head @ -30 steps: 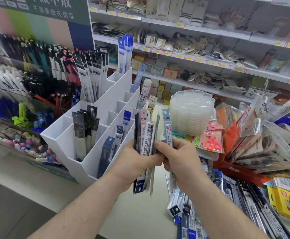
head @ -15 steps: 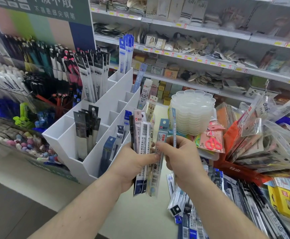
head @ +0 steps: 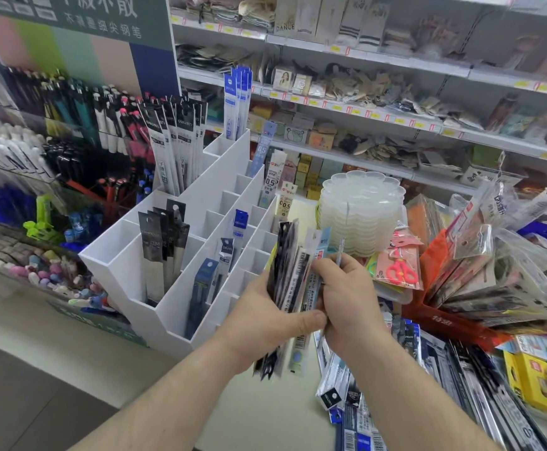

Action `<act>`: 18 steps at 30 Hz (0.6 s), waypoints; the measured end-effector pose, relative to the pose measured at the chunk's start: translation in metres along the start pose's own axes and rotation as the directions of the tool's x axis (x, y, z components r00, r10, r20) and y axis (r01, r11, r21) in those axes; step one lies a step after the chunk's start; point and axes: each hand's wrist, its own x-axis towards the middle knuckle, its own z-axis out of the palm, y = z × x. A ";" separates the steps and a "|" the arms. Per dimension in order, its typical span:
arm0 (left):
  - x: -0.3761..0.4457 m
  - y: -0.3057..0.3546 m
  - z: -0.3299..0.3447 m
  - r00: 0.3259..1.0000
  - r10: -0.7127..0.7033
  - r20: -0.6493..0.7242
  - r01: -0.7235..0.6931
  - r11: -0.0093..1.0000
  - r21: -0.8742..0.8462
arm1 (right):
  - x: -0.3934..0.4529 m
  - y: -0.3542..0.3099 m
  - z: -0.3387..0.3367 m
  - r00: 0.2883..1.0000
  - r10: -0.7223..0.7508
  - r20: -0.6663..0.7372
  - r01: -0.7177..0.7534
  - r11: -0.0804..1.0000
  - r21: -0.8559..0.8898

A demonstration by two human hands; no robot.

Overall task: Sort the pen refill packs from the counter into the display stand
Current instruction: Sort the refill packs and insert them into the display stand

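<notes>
My left hand [head: 265, 320] grips a fanned bundle of pen refill packs [head: 290, 278] upright in front of me, thumb across their lower part. Against the bundle's right side, my right hand [head: 347, 297] pinches one or two of the packs near their middle. The white stepped display stand [head: 220, 177] stands just left of my hands, with black packs, blue packs and white packs standing in several of its compartments. More refill packs [head: 396, 385] lie heaped on the counter below and right of my hands.
A stack of clear plastic trays [head: 360, 209] stands behind my hands, with a pink scissors pack [head: 399, 268] beside it. A red bin of bagged goods [head: 480, 288] sits at right. Pen racks [head: 54, 125] fill the left; shelves run along the back.
The bundle has been squeezed closer together and tilted. My right hand has moved left against it, and the single pack it held apart is back with the others.
</notes>
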 end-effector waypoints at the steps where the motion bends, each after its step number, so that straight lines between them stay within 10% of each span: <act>1: 0.000 0.000 0.002 1.000 0.000 -0.003 0.000 1.000 0.003 | 0.000 0.000 0.000 1.000 0.007 0.015 -0.008 0.999 0.037; 7: 0.001 0.001 0.002 0.996 0.040 -0.080 -0.030 0.992 0.120 | 0.003 0.003 -0.004 1.000 -0.002 0.027 0.004 0.996 -0.089; 18: 0.012 -0.001 -0.018 0.987 -0.024 -0.156 -0.019 0.964 -0.264 | 0.008 -0.013 -0.043 0.943 0.131 0.305 -0.115 0.991 -0.071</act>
